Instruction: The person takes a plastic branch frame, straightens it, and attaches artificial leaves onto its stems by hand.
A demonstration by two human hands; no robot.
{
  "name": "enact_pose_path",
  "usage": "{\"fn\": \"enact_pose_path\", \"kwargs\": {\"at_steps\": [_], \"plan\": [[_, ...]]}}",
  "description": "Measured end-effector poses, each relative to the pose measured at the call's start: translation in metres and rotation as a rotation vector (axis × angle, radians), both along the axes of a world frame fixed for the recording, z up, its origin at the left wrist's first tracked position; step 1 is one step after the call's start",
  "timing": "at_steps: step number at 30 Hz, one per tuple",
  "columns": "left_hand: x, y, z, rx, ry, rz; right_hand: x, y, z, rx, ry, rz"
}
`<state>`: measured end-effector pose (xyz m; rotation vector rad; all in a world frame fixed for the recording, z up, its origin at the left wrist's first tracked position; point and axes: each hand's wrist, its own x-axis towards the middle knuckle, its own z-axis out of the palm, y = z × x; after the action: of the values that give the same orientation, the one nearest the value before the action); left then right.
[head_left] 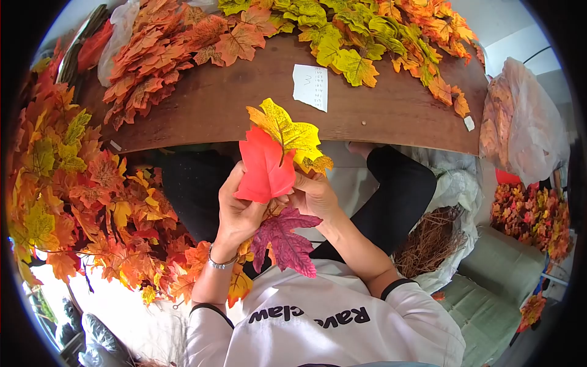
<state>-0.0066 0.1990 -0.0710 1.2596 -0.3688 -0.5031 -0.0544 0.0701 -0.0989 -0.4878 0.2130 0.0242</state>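
My left hand (237,208), with a bracelet at its wrist, is closed on the left side of a small bunch of artificial leaves. Its fingers are partly covered by a red leaf (265,166). My right hand (315,194) is closed on the bunch from the other side, beside a yellow leaf (293,133) that points up and right. The fingertips of both hands meet behind and below the red leaf. A dark purple-red leaf (286,240) hangs beneath the hands, over the white shirt. The stems between the fingers are mostly hidden.
A brown table (232,104) bears orange leaves (153,55), green-yellow leaves (348,49) and a paper note (310,87). Leaf garlands (110,202) pile up at the left. On the right are a plastic bag (520,122) and a white sack (461,238) of brown stems (430,243).
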Motion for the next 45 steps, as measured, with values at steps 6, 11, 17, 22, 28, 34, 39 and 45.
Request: {"fn": "enact_pose_path", "kwargs": {"at_steps": [6, 11, 17, 22, 28, 34, 39, 45], "plan": [[0.003, -0.001, 0.0, 0.018, -0.114, -0.008, 0.001, 0.0, 0.0, 0.011, 0.016, -0.043], [0.003, -0.002, 0.0, 0.021, -0.114, -0.004, 0.001, 0.0, -0.001, 0.03, 0.013, -0.033], [0.003, -0.001, 0.002, 0.033, -0.161, 0.013, 0.0, -0.001, 0.0, 0.006, -0.004, -0.002], [0.002, -0.001, 0.001, 0.036, -0.138, -0.005, -0.001, -0.005, -0.012, -0.052, -0.012, -0.003], [0.002, -0.003, -0.015, 0.006, -0.098, 0.001, 0.003, 0.004, 0.002, 0.052, 0.038, -0.094], [-0.002, -0.008, -0.005, 0.025, -0.119, 0.083, 0.002, 0.012, -0.005, -0.026, 0.168, -0.131], [-0.001, -0.012, -0.012, 0.12, -0.249, 0.109, 0.004, 0.007, -0.014, 0.177, 0.041, -0.013], [-0.001, -0.008, -0.012, 0.222, -0.333, 0.154, -0.001, 0.013, -0.011, 0.346, -0.004, 0.0]]}}
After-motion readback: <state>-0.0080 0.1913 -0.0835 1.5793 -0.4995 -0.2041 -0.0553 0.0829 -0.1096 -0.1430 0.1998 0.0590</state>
